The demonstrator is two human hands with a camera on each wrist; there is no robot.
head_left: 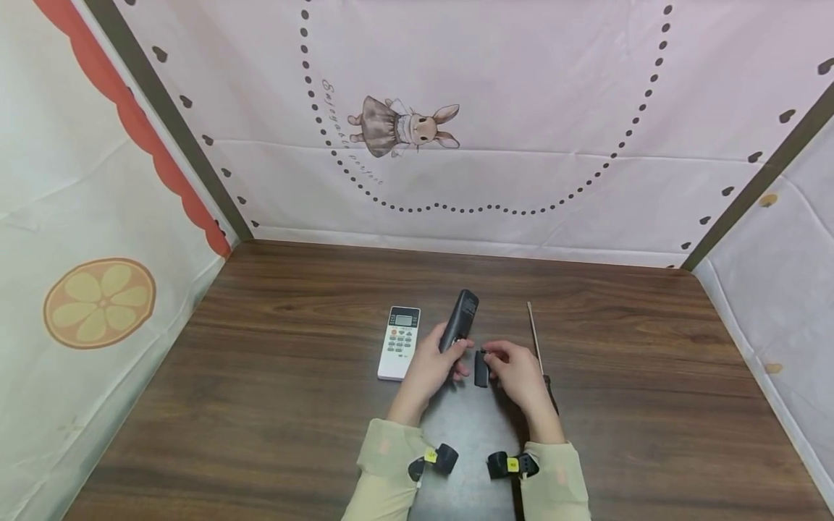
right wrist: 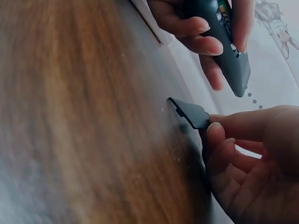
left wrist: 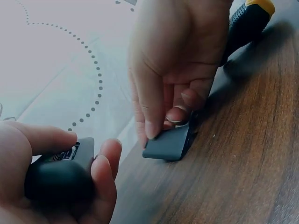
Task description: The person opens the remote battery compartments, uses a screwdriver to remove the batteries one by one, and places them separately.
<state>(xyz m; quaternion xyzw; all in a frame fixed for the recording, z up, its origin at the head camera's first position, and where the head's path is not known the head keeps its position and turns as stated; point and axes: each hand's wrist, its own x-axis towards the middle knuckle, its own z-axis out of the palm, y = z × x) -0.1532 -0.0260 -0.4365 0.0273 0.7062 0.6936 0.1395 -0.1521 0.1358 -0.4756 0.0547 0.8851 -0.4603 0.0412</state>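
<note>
Brown table, pale sheeting behind (left grip around black remote, cover in pinching right grip)

Wall: bright, evenly lit, faintly pink in the head view
Table: darker, grey sheen between the sleeves; grain smeared in the right wrist view
Right hand: shaded
Screwdriver: soft, dark shadow beside it
Wrist views: dimmer, bluish
</note>
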